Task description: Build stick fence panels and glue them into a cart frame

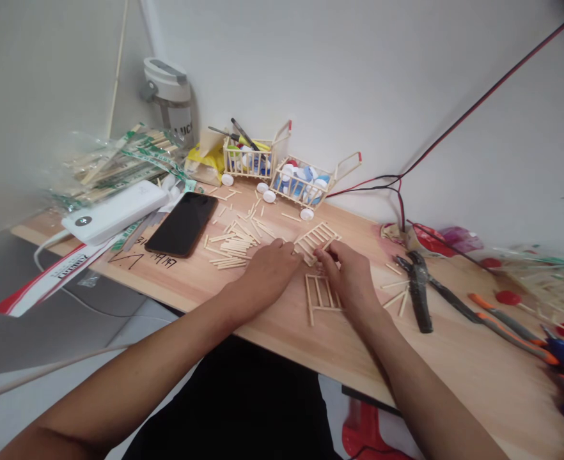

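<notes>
Both of my hands are closed on a small ladder-like frame of wooden sticks [316, 240], tilted a little above the wooden table. My left hand [275, 268] grips its left end, and my right hand [349, 271] pinches its right side between thumb and fingers. The fingertips partly cover the frame's near edge. Just below lies a second stick frame [318, 292] on the table, partly hidden by my right hand. To the left of my left hand is a loose pile of short wooden sticks [236, 244].
Behind stand two stick-built miniature carts, one with pens [248, 156] and one with bottle caps [301, 182]. A phone [182, 223], a white power bank [116, 211] and bagged sticks [128, 156] lie left. A black-taped tool [420, 291] and orange-handled pliers [512, 329] lie right.
</notes>
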